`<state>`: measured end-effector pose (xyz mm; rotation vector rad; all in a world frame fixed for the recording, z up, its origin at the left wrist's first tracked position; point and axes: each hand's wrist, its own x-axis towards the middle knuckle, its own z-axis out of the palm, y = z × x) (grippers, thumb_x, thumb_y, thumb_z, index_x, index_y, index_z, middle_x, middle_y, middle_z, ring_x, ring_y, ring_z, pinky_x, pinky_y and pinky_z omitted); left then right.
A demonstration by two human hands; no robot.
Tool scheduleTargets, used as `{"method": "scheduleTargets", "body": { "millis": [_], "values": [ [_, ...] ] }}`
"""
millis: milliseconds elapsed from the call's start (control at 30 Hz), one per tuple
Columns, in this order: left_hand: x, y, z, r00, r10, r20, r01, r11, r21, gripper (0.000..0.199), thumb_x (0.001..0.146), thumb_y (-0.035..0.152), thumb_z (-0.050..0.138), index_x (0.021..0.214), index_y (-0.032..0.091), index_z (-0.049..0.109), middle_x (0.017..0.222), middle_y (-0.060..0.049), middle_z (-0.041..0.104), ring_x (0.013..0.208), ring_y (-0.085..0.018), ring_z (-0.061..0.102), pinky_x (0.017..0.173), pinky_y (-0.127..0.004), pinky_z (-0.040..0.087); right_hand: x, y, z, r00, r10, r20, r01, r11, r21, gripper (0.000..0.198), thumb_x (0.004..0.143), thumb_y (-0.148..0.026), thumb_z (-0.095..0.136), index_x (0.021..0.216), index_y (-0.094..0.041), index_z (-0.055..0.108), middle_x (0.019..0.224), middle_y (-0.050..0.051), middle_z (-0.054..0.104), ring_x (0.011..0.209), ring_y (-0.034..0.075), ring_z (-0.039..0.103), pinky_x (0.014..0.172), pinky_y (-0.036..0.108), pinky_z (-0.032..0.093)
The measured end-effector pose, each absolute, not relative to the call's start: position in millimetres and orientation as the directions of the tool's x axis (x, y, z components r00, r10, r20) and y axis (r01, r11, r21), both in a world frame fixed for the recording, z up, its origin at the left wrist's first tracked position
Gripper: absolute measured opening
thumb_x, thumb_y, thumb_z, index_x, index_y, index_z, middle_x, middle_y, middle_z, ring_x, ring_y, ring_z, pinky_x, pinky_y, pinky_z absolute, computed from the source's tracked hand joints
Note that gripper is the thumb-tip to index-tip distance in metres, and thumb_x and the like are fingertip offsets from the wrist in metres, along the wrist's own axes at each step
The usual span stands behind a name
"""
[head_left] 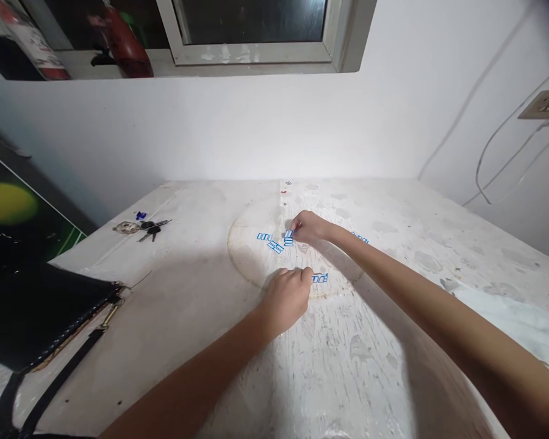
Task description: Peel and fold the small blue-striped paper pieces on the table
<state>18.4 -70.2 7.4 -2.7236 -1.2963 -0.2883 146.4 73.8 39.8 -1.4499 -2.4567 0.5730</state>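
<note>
Several small white strips marked with blue rectangles lie on the white-covered table (pixel 187 305). Near the table's middle, my right hand (pixel 310 227) pinches the edge of one blue-outlined strip (pixel 288 238). Closer to me, my left hand (pixel 289 297) is closed, its fingertips on another blue-outlined strip (pixel 320 278) that sticks out to the right. Left of my right hand lie two more pieces, a flat strip (pixel 264 236) and a tilted strip (pixel 276 247). Behind my right forearm a further strip (pixel 360 238) shows in part. My fingertips are partly hidden.
On the left lie a bunch of keys (pixel 150 228) with a round fob (pixel 127 227), a small blue object (pixel 140 215) and a black bag (pixel 41 317) with a strap. A pale cloth (pixel 507 317) is at right. The wall (pixel 256 128) bounds the table's far edge.
</note>
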Motion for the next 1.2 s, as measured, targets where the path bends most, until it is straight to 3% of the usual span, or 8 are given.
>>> {"method": "scheduleTargets", "body": {
  "millis": [67, 133, 300, 500, 700, 933, 1100, 1200],
  "values": [
    [18, -70, 7, 0.6, 0.766, 0.233, 0.782, -0.623, 0.035, 0.014, 0.086, 0.014, 0.033, 0.085, 0.016, 0.046, 0.073, -0.003, 0.059, 0.065, -0.017, 0.055, 0.062, -0.031, 0.039, 157, 59, 45, -0.477, 0.877, 0.056, 0.744, 0.437, -0.505, 0.016, 0.065, -0.015, 0.053, 0.072, -0.013, 0.067, 0.068, 0.002, 0.063, 0.065, 0.013, 0.055, 0.058, 0.022, 0.04],
    [17, -69, 5, 0.574, 0.777, 0.259, 0.783, -0.613, 0.105, 0.014, 0.087, 0.017, 0.033, 0.088, 0.016, 0.047, 0.074, -0.002, 0.06, 0.066, -0.016, 0.055, 0.064, -0.03, 0.039, 170, 37, 52, -0.451, 0.877, 0.165, 0.618, 0.441, -0.651, 0.017, 0.067, -0.017, 0.054, 0.076, -0.013, 0.067, 0.072, 0.002, 0.064, 0.066, 0.012, 0.055, 0.061, 0.023, 0.041],
    [16, -65, 2, 0.526, 0.8, 0.289, 0.78, -0.589, 0.21, 0.015, 0.085, 0.021, 0.036, 0.093, 0.018, 0.048, 0.07, -0.001, 0.059, 0.065, -0.016, 0.055, 0.064, -0.028, 0.038, 200, -31, 62, -0.458, 0.876, 0.151, 0.418, 0.362, -0.833, 0.014, 0.072, -0.024, 0.054, 0.076, -0.016, 0.064, 0.069, 0.002, 0.061, 0.064, 0.012, 0.054, 0.06, 0.026, 0.042],
    [14, -67, 16, 0.518, 0.84, 0.161, 0.778, -0.541, 0.32, 0.018, 0.081, 0.029, 0.043, 0.096, 0.019, 0.048, 0.066, 0.002, 0.054, 0.06, -0.013, 0.05, 0.054, -0.024, 0.033, 207, -64, 41, -0.423, 0.892, 0.163, 0.527, 0.388, -0.756, 0.011, 0.075, -0.023, 0.053, 0.067, -0.017, 0.059, 0.059, -0.002, 0.051, 0.053, 0.009, 0.043, 0.051, 0.023, 0.034],
    [16, -67, 20, 0.535, 0.836, 0.122, 0.775, -0.544, 0.322, 0.016, 0.084, 0.032, 0.038, 0.085, 0.018, 0.046, 0.066, 0.002, 0.051, 0.058, -0.012, 0.046, 0.053, -0.024, 0.029, 197, -65, 31, -0.436, 0.864, 0.251, 0.628, 0.492, -0.603, 0.009, 0.069, -0.011, 0.054, 0.069, -0.018, 0.059, 0.079, 0.003, 0.052, 0.069, 0.012, 0.048, 0.058, 0.023, 0.036],
    [17, -65, 17, 0.553, 0.819, 0.153, 0.771, -0.573, 0.277, 0.022, 0.09, 0.027, 0.027, 0.085, 0.017, 0.046, 0.064, 0.002, 0.051, 0.057, -0.012, 0.046, 0.055, -0.025, 0.03, 190, -63, 28, -0.42, 0.857, 0.299, 0.724, 0.515, -0.46, 0.007, 0.069, -0.011, 0.054, 0.072, -0.017, 0.054, 0.081, 0.004, 0.051, 0.074, 0.015, 0.048, 0.061, 0.025, 0.035],
    [18, -64, 15, 0.547, 0.822, 0.16, 0.787, -0.57, 0.236, 0.022, 0.09, 0.025, 0.026, 0.086, 0.018, 0.047, 0.062, 0.002, 0.051, 0.058, -0.013, 0.046, 0.056, -0.025, 0.031, 190, -63, 27, -0.395, 0.888, 0.236, 0.666, 0.454, -0.592, 0.023, 0.072, -0.013, 0.051, 0.094, -0.02, 0.051, 0.083, 0.002, 0.055, 0.065, 0.012, 0.048, 0.058, 0.024, 0.035],
    [18, -64, 14, 0.539, 0.827, 0.16, 0.796, -0.563, 0.224, 0.02, 0.09, 0.024, 0.028, 0.085, 0.018, 0.046, 0.061, 0.002, 0.05, 0.055, -0.013, 0.045, 0.055, -0.025, 0.031, 190, -64, 25, -0.427, 0.886, 0.178, 0.595, 0.424, -0.683, 0.025, 0.075, -0.011, 0.046, 0.098, -0.02, 0.052, 0.075, 0.0, 0.056, 0.059, 0.01, 0.048, 0.056, 0.023, 0.035]
  ]
}}
